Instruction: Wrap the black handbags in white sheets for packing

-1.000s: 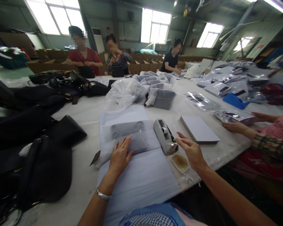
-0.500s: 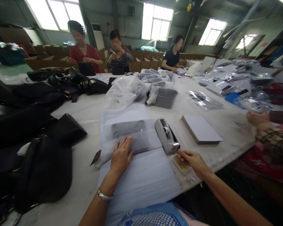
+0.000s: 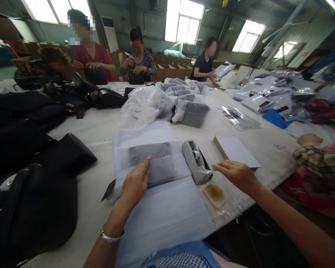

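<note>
My left hand [image 3: 135, 184] lies with extended fingers on a flat dark bag [image 3: 163, 167] folded in thin white translucent paper. A dark hang tag [image 3: 108, 190] sticks out at its left end. Beneath it is a stack of white tissue sheets [image 3: 167, 219]. My right hand [image 3: 238, 176] hovers between the grey tape dispenser [image 3: 191, 160] and a stack of white cards [image 3: 237, 150], fingers stretched towards the dispenser. I see nothing in it. Just below the dispenser sits a small dish with a yellowish pad [image 3: 214, 194].
Black handbags [image 3: 44, 204] pile up along the left. Behind the sheets are crumpled clear plastic [image 3: 147, 106] and a grey wrapped bag [image 3: 194, 113]. Plastic-packed items [image 3: 273, 93] heap at the right back. A co-worker's plaid sleeve [image 3: 312, 158] is at right; several people work across the table.
My right hand has left the front of the tape dispenser and moved up and right, uncovering the yellowish pad. My left hand has slid slightly left on the wrapped bag.
</note>
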The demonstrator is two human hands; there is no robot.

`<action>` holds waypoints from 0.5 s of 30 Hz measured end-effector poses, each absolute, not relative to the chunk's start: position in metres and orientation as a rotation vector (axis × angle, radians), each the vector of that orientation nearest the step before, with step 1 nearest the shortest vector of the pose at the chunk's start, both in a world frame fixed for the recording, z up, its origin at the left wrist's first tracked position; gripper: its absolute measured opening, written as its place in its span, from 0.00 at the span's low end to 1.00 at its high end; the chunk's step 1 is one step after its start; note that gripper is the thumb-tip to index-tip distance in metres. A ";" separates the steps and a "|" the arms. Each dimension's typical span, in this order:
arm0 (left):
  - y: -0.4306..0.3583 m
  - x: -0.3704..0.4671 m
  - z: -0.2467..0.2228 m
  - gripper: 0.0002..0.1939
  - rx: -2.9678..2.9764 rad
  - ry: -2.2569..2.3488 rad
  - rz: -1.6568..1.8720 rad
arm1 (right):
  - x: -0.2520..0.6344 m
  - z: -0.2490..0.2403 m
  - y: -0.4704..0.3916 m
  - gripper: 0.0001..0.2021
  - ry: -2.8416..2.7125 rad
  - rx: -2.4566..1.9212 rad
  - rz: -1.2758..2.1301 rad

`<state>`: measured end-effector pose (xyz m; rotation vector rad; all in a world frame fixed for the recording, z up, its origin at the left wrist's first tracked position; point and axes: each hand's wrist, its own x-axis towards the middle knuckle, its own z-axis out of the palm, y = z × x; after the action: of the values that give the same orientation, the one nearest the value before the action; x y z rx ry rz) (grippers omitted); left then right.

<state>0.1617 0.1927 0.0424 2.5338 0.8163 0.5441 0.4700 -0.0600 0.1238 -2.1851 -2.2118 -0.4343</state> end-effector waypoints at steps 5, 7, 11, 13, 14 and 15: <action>0.211 0.156 0.036 0.29 2.333 0.837 0.671 | 0.454 0.146 0.015 0.12 -2.502 -1.710 -0.361; 0.217 0.154 0.030 0.30 2.255 0.805 0.757 | 0.440 0.145 0.050 0.11 -2.539 -1.585 -0.263; 0.227 0.150 0.024 0.33 2.038 0.780 0.793 | 0.406 0.137 0.120 0.15 -2.598 -1.432 0.050; 0.231 0.149 0.024 0.34 1.966 0.753 0.782 | 0.388 0.134 0.153 0.17 -2.648 -1.384 0.178; 0.232 0.148 0.025 0.34 1.944 0.741 0.779 | 0.380 0.133 0.169 0.17 -2.686 -1.384 0.218; 0.233 0.148 0.026 0.35 1.924 0.735 0.776 | 0.373 0.133 0.184 0.17 -2.735 -1.405 0.241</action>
<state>0.1476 0.2326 0.0257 1.9243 0.7346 0.7761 0.3726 0.1837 0.1329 -1.4049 -2.7353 0.2408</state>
